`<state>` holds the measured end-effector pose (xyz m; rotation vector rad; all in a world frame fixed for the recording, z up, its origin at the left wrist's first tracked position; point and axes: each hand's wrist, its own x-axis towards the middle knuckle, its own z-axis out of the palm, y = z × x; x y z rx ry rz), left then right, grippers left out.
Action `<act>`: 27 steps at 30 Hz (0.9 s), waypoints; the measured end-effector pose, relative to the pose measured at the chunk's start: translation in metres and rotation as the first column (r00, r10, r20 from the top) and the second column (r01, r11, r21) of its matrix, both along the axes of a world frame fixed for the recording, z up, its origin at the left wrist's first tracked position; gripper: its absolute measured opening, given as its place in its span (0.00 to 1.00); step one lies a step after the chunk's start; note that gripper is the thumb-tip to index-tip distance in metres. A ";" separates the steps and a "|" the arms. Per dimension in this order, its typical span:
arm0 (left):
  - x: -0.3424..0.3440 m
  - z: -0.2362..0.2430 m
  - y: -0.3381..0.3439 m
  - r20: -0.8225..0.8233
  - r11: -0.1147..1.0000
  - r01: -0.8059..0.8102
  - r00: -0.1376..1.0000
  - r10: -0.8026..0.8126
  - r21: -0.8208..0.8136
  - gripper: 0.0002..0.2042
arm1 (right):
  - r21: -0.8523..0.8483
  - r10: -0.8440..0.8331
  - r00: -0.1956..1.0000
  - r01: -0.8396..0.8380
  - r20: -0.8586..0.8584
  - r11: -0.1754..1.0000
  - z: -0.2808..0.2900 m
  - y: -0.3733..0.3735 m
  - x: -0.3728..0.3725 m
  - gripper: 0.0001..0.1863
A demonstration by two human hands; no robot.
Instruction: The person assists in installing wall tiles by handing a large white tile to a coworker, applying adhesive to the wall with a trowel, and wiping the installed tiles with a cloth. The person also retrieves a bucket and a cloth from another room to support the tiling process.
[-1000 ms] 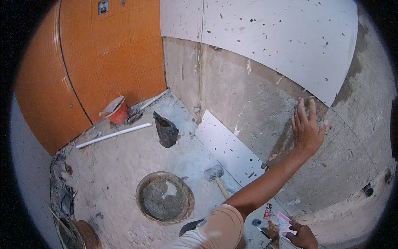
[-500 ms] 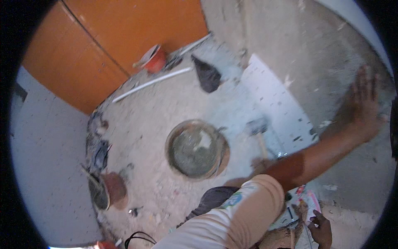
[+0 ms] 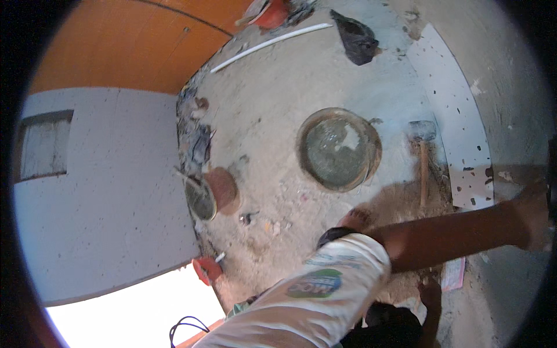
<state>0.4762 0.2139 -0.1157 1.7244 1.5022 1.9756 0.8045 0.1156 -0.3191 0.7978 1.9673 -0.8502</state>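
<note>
My left arm, in a white printed sleeve, stretches across to the right. My left hand rests against the grey wall, partly lost in shadow and the picture's dark rim; it looks spread flat and holds nothing visible. Low at the right is my right hand, beside a pink-and-white packet; its fingers are too dim and smeared to read. A mallet with a dark head and wooden handle lies near a white speckled panel along the wall. Left of the mallet stands a round tub of wet grey mortar.
A tipped reddish bucket with grey mix lies by the left wall. Farther off are a white pipe, a black plastic bag and another red bucket. My bare foot is near the tub. Rubble edges the floor.
My view has swung left and down, so the tub and mallet sit higher and farther right. My left hand stays at the wall, now darker; my right hand appears farther left and higher.
</note>
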 end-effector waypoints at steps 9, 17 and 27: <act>-0.064 -0.045 -0.448 0.318 0.349 0.100 0.688 0.652 -0.932 0.24 | 0.358 -0.180 0.951 0.264 -0.251 0.896 0.194 -0.122 0.037 0.34; 0.187 0.135 -0.784 -0.534 -0.512 0.286 0.003 0.846 -0.810 0.28 | 0.086 0.463 0.878 -0.455 -0.123 0.886 0.338 -0.068 0.132 0.18; 0.244 0.201 -0.723 -0.264 -0.204 0.231 -0.270 0.926 -0.951 0.35 | 0.026 -0.155 0.865 0.190 -0.478 0.981 0.371 0.023 0.086 0.10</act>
